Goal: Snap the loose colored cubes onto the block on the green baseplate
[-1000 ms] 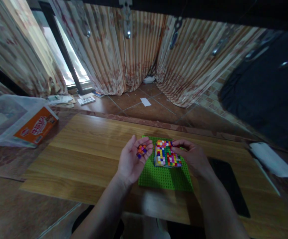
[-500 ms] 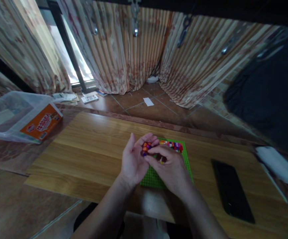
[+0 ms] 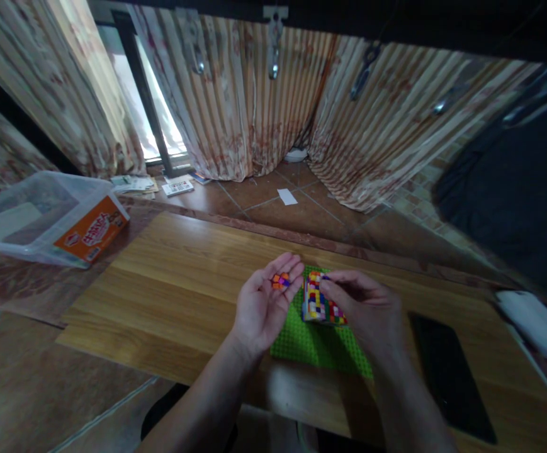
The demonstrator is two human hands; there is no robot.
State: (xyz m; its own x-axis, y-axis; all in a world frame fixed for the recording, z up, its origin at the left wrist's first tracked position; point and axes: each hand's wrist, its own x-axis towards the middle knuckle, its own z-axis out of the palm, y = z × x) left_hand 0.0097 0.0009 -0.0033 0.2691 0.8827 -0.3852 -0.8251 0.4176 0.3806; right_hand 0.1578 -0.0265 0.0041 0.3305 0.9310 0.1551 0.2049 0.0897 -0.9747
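Observation:
My left hand is palm up with fingers stretched out, cradling several small orange and purple toy bricks near the fingers. Right of it, a block built of many-coloured toy bricks stands on a green studded baseplate. My right hand reaches over the block's back part, thumb and index finger pinched together at its top. A small dark purple brick shows at those fingertips, mostly covered. The right side of the block is hidden by this hand.
The wooden table carries a black phone-like slab on the right. A clear plastic bin with an orange label stands at the left. Beyond the table lie booklets and a white paper, before striped curtains.
My right hand went from the block to the bricks in my left palm, then back over the block. The left palm stays up with bricks. The view has shifted slightly.

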